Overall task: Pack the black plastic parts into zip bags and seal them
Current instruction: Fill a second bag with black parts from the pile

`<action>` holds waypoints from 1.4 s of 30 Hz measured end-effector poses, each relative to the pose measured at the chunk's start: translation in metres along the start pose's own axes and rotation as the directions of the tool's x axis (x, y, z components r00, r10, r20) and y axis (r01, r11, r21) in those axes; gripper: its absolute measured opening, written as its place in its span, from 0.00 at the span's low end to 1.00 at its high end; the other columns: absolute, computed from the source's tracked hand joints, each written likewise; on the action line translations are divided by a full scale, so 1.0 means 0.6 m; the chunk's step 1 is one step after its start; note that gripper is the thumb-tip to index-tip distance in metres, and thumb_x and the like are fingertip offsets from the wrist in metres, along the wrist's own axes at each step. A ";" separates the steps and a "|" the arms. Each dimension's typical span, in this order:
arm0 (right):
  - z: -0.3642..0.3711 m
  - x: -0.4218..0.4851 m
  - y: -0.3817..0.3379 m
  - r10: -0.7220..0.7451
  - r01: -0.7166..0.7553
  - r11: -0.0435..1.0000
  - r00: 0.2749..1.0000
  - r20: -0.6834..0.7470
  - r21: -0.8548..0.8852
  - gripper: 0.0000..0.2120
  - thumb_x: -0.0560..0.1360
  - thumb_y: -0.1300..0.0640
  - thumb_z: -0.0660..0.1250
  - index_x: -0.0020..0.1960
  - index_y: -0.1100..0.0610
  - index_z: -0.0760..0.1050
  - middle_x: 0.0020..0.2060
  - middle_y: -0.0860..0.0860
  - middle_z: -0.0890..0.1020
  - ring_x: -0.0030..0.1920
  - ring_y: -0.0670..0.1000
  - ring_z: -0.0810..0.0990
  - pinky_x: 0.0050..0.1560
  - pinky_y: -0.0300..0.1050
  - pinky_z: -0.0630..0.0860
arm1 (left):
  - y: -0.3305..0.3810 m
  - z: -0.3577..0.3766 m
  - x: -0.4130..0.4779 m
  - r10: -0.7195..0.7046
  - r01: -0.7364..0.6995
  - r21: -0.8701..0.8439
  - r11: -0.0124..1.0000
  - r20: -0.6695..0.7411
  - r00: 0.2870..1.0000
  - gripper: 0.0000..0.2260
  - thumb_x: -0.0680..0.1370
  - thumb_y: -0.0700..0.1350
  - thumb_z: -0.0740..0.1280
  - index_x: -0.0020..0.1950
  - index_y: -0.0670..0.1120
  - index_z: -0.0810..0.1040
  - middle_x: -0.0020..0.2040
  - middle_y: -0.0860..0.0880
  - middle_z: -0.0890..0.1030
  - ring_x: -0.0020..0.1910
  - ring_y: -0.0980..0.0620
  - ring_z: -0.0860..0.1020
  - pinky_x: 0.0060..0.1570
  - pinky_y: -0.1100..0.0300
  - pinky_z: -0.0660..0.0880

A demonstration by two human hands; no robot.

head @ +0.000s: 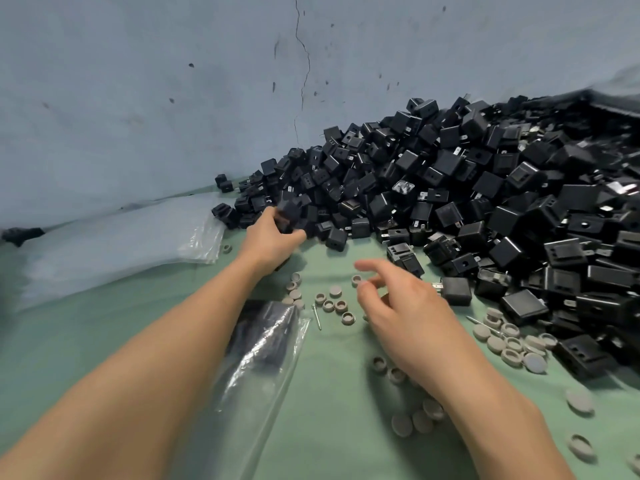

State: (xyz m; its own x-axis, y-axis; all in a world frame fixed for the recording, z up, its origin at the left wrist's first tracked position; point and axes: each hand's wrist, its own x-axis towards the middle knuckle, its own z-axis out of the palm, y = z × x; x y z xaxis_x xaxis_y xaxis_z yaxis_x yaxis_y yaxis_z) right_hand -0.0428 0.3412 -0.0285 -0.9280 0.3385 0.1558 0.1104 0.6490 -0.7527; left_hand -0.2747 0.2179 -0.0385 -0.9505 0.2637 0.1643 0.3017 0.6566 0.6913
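A big heap of black plastic parts [467,188] covers the green table from the middle to the right edge. My left hand [273,239] reaches to the heap's near left edge and grips a black part [288,213]. My right hand [398,306] hovers over the table with fingers loosely spread and holds nothing that I can see. A clear zip bag [263,355] with dark parts inside lies under my left forearm.
Grey round caps [334,303] are scattered near both hands, more caps [512,344] lie at the right. A small screw [318,317] lies by the caps. A stack of empty clear bags [114,244] rests at the left against the grey-blue wall [173,98].
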 end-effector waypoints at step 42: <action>0.022 -0.014 -0.029 0.251 -0.159 -0.462 0.920 0.301 0.872 0.21 0.75 0.39 0.66 0.53 0.57 0.80 0.56 0.56 0.85 0.58 0.61 0.82 0.54 0.66 0.79 | 0.065 -0.025 -0.140 0.025 -0.029 0.034 0.999 0.106 0.994 0.19 0.82 0.49 0.59 0.73 0.48 0.67 0.64 0.48 0.74 0.45 0.53 0.80 0.37 0.65 0.76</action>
State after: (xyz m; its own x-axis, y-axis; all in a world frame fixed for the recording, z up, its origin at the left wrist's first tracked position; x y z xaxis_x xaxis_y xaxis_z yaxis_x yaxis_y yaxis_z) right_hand -0.0413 0.3182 -0.0251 -0.9333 0.2692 -0.2377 -0.2137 -0.9482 -0.2349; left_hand -0.1842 0.2108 -0.0146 -0.9295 0.3532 0.1061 0.3312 0.6727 0.6617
